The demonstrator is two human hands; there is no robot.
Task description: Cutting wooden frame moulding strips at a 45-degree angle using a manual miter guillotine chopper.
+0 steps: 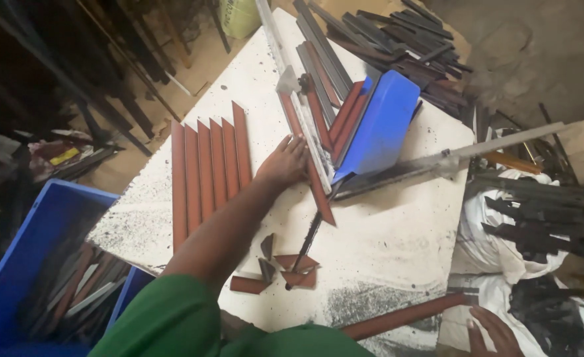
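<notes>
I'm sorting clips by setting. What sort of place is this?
Probably a small cutting workshop: red-brown strips lined up on a gritty white table, offcuts, and a blue crate of dark strips.

Left hand [283, 163] rests beside 6 rust-red strips [207, 170] on the white table [398, 231].

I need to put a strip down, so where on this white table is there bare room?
Bare table lies right of the small offcuts, below the blue bin. A smaller patch sits left of the row of red strips. The far end around the bin is crowded with strips.
</notes>
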